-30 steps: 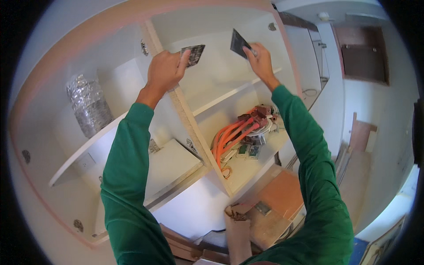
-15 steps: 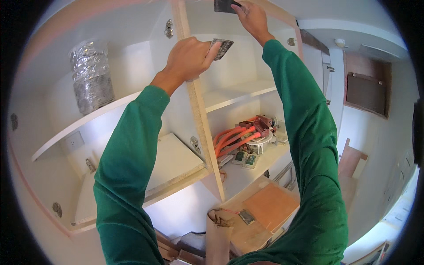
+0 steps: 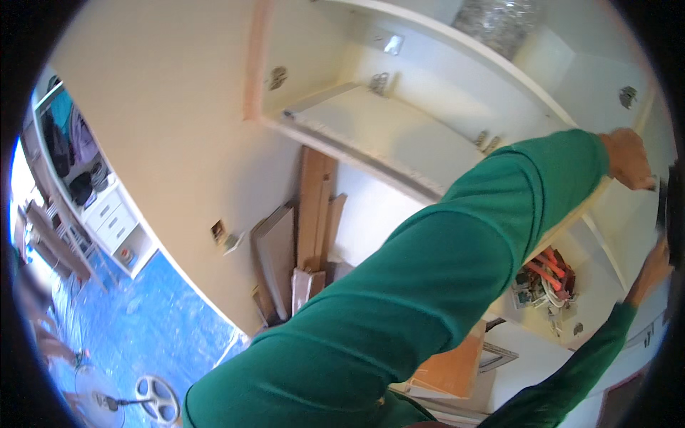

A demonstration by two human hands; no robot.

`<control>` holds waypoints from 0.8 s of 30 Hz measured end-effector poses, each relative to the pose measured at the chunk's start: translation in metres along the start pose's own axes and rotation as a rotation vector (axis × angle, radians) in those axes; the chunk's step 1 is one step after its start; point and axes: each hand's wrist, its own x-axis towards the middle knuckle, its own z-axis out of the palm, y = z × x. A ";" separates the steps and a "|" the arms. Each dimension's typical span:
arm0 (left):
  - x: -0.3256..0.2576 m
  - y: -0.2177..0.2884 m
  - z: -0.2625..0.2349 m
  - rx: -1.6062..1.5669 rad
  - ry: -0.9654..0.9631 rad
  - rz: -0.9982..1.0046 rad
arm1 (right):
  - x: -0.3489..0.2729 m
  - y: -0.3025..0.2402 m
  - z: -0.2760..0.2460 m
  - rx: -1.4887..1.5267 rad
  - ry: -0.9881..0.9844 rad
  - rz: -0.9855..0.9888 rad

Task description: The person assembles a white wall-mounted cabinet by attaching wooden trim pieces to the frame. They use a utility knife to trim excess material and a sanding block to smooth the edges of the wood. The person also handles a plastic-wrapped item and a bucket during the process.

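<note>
My left hand (image 3: 629,158) is at the far right, closed at the front of the open cabinet, near its upright divider. It grips a putty knife, of which only a small part shows by the fingertips. Below it, my right hand (image 3: 653,265) is partly cut off by the dark rim of the view. A dark flat blade (image 3: 663,207) stands between the two hands; in the earlier frame the right hand gripped such a blade. My green left sleeve crosses the middle and covers part of the cabinet (image 3: 399,167).
Orange conduits and electrical parts (image 3: 549,274) lie on a lower shelf. A foil-like flexible duct (image 3: 499,25) stands on the upper shelf. Wood boards (image 3: 314,207) lean below the cabinet. At left are blue floor sheeting (image 3: 153,314), a white handwheel (image 3: 157,399) and drawers (image 3: 114,221).
The view has swung left and tilted, so both hands now appear at the right edge. The left wall, blue sheeting and drawers have come into view. Both hands have come closer together.
</note>
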 end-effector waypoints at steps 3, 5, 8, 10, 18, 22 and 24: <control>-0.023 0.027 0.017 -0.165 0.211 0.070 | -0.098 -0.068 -0.091 0.322 -0.093 0.528; -0.102 0.100 -0.014 -0.474 0.278 0.228 | -0.189 -0.115 -0.166 0.360 -0.229 1.044; -0.250 0.189 -0.093 -0.413 0.537 0.172 | -0.350 -0.176 -0.267 0.051 -0.636 1.319; -0.356 0.238 -0.086 -0.615 0.395 -0.082 | -0.462 -0.230 -0.348 0.305 -0.645 1.577; -0.719 0.391 -0.229 -0.708 -0.801 -1.599 | -0.592 -0.391 -0.531 0.073 -1.465 1.761; -0.806 0.432 -0.316 -0.465 -0.868 -1.925 | -0.532 -0.430 -0.496 0.867 -1.022 2.227; -0.841 0.449 -0.330 -0.393 -0.821 -2.068 | -0.517 -0.437 -0.461 0.893 -1.139 2.102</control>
